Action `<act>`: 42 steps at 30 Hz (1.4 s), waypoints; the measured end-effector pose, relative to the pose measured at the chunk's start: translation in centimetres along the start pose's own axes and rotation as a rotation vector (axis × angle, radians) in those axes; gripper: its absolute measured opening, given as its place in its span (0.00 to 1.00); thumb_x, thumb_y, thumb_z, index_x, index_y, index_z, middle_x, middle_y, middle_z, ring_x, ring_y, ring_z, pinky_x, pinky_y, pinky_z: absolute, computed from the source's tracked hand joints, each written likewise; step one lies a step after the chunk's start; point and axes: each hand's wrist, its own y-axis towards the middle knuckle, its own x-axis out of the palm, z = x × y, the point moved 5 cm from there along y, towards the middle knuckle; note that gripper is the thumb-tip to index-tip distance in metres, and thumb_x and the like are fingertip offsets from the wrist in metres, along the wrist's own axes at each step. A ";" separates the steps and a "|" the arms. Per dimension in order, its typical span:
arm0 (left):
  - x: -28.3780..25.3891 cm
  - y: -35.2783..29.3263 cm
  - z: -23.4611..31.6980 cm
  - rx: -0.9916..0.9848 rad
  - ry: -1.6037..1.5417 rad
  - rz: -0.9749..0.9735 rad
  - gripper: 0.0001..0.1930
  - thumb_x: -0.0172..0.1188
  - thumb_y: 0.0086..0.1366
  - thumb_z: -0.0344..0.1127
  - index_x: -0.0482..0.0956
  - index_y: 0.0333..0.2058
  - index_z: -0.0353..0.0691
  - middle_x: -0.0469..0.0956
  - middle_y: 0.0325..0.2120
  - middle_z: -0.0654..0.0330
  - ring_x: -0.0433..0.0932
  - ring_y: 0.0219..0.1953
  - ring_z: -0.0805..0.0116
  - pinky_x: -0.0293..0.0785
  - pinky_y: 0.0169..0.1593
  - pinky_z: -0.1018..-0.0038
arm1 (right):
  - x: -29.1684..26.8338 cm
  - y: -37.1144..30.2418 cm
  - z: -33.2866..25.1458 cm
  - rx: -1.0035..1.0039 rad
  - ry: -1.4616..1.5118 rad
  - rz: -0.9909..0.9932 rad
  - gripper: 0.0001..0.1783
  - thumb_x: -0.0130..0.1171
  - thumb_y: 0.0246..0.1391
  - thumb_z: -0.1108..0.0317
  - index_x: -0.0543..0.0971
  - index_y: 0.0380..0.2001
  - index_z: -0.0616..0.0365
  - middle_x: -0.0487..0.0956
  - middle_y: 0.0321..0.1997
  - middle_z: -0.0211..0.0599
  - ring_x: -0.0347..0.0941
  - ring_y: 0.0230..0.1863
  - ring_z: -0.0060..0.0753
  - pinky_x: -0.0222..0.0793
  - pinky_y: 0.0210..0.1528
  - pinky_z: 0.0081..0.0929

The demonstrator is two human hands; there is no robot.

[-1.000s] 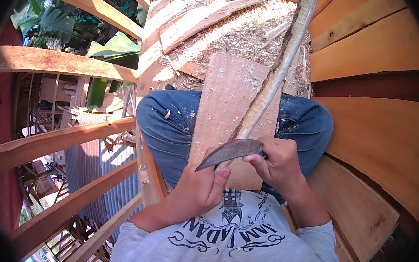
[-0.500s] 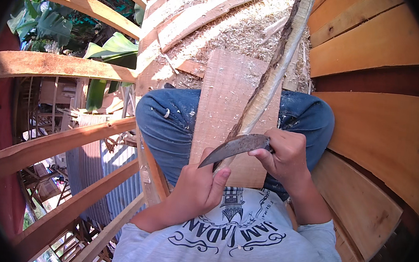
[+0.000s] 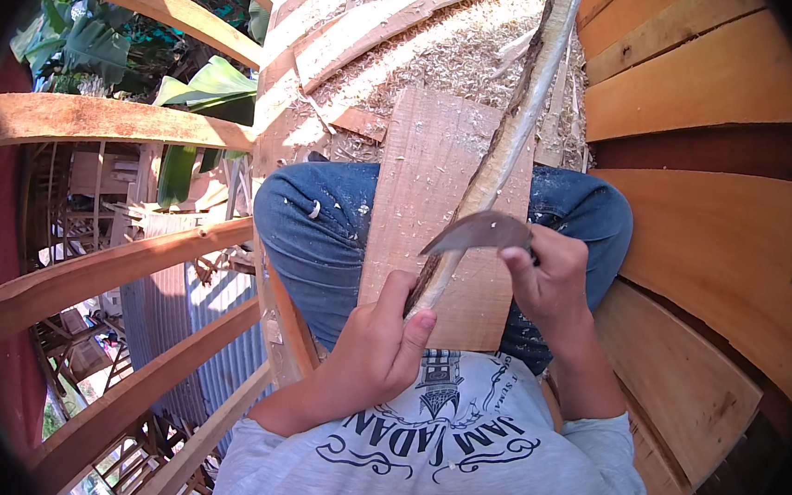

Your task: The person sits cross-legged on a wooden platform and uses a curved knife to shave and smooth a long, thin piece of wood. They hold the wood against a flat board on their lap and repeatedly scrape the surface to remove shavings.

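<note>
Left grip: my left hand [image 3: 374, 348] is closed around the near end of a long thin stick [image 3: 506, 145]. The thumb lies along the side of the stick and the fingers wrap it from the left.

Right grip: my right hand [image 3: 551, 283] is closed on the handle of a curved knife [image 3: 476, 232]. The handle itself is hidden inside the fist.

Knife: the grey blade comes out of the right hand toward the left and lies across the stick, just above my left hand. It seems to touch the stick, but I cannot tell if the edge bites into the wood.

Stick: it runs from my left hand up and away, over the board, and leaves the picture at the top. One side still has dark bark, the other side is pale and bare.

Board: a flat, pale wooden board [image 3: 420, 184] lies on my lap under the stick, and reaches from the knees back almost to my shirt [image 3: 435, 455].

Lap: blue jeans [image 3: 313, 232] show on both sides of the board, with small wood chips on them.

Beyond the board: a thick layer of sawdust and shavings [image 3: 449, 52] covers the floor past my knees.

Right of the board: wide curved planks [image 3: 705, 104] rise like a wall.

Left of the board: curved wooden ribs [image 3: 108, 118] stand apart from each other, and green leaves [image 3: 194, 92] show between them.
</note>
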 end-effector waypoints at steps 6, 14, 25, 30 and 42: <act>0.3 0.9 0.6 0.266 0.087 0.016 0.12 0.45 0.68 0.32 0.62 0.45 0.30 0.69 0.16 0.47 0.73 0.19 0.44 0.66 0.24 0.63 | -0.4 -0.1 0.0 0.038 -0.008 -0.028 0.20 0.62 0.52 0.53 0.77 0.21 0.62 0.69 0.14 0.42 0.68 0.14 0.42 0.63 0.18 0.29; -0.2 0.3 0.1 0.061 0.041 -0.002 0.13 0.46 0.67 0.33 0.62 0.46 0.30 0.70 0.17 0.46 0.74 0.20 0.44 0.68 0.25 0.61 | 0.8 -0.5 -1.3 -0.061 -0.037 -0.113 0.20 0.63 0.51 0.54 0.77 0.20 0.61 0.71 0.14 0.41 0.70 0.15 0.41 0.62 0.17 0.29; 0.0 0.9 0.3 0.048 0.024 -0.006 0.13 0.47 0.67 0.33 0.63 0.46 0.30 0.71 0.18 0.45 0.76 0.21 0.45 0.68 0.25 0.62 | 0.3 0.2 0.7 0.103 0.039 -0.054 0.23 0.64 0.48 0.49 0.76 0.19 0.60 0.68 0.12 0.39 0.68 0.13 0.41 0.62 0.17 0.31; -0.1 0.2 0.0 0.018 0.018 -0.010 0.15 0.47 0.67 0.33 0.63 0.48 0.28 0.70 0.18 0.45 0.76 0.21 0.48 0.68 0.26 0.65 | -0.5 1.1 1.3 0.043 0.024 -0.008 0.21 0.61 0.52 0.51 0.78 0.22 0.61 0.69 0.13 0.41 0.69 0.14 0.40 0.62 0.18 0.30; 0.4 0.4 1.1 0.202 0.017 -0.022 0.12 0.45 0.69 0.34 0.63 0.44 0.30 0.68 0.16 0.51 0.72 0.18 0.57 0.66 0.25 0.67 | 0.4 -0.2 -1.9 -0.216 0.045 -0.143 0.23 0.60 0.53 0.52 0.76 0.19 0.63 0.68 0.12 0.43 0.69 0.13 0.37 0.63 0.17 0.27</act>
